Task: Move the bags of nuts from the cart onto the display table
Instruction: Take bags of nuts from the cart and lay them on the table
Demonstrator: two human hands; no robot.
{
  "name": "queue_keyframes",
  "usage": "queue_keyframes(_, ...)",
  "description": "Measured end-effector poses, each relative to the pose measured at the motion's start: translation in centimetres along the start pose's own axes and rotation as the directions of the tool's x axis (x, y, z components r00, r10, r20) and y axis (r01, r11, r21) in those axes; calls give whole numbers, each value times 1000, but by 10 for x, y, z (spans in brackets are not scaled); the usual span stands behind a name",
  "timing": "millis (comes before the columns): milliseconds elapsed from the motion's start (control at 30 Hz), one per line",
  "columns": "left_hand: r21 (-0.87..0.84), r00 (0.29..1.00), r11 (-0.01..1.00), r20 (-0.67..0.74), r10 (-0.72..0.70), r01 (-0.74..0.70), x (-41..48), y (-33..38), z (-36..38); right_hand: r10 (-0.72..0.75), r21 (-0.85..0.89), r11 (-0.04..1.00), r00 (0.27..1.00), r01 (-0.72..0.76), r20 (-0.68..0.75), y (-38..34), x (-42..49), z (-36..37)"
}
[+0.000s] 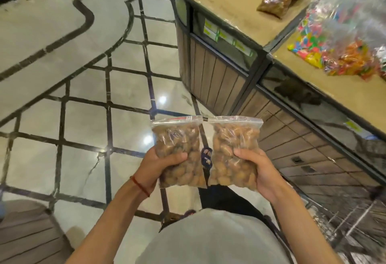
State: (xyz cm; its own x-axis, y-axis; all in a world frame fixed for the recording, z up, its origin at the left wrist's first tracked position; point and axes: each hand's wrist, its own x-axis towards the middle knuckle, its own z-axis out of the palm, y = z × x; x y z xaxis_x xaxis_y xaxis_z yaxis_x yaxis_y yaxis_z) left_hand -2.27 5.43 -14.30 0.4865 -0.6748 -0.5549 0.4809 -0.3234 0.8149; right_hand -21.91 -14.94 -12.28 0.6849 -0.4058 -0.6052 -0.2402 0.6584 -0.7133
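left hand [158, 167] grip on nut bag [179, 142], right hand [259, 169] on second nut bag [234, 148]

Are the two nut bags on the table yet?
No, the left hand and right hand each hold a nut bag above the floor.

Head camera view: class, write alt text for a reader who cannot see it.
A person's left hand and right hand each hold a clear zip bag of nuts, the left bag beside the right bag, above a tiled floor. A display table holding other bagged goods stands ahead to the right.
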Motion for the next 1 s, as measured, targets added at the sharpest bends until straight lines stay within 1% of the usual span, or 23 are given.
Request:
queue_keyframes(200,12,999,1000,-39,-26,27,87,75,-10,5,19,1000,999,-5,-35,-69,98,6)
queue_keyframes(300,-11,996,1000,-81,-26,26,129,112,-12,-3,38,999,1000,4,-31,-111,134,14)
queue_keyframes(367,-21,997,999,-75,-35,34,156,135,-16,-24,37,999,1000,25,-17,-136,156,19)
queue_keyframes(433,-19,998,999,-46,-33,32,182,158,-21,-45,49,998,999,46,-27,-159,176,24)
queue_keyframes(533,16,1000,999,-6,-28,28,226,191,-31,-58,69,996,994,64,-90,-185,209,30)
queue_keyframes(633,49,999,999,39,5,-7,277,222,-43,-79,116,989,987,95,-140,-207,238,41)
queue_keyframes(767,94,986,994,161,32,-48,347,262,-56,-114,174,972,967,156,-226,-229,271,63)
queue_keyframes(833,108,977,993,212,34,-58,374,286,-62,-118,216,959,949,185,-292,-241,284,80)
queue_keyframes(933,170,942,984,334,-15,-44,409,324,-70,-161,243,937,925,253,-344,-254,303,102)
queue_keyframes(1000,203,930,979,364,-51,-25,434,345,-70,-211,244,917,903,316,-375,-262,318,111)
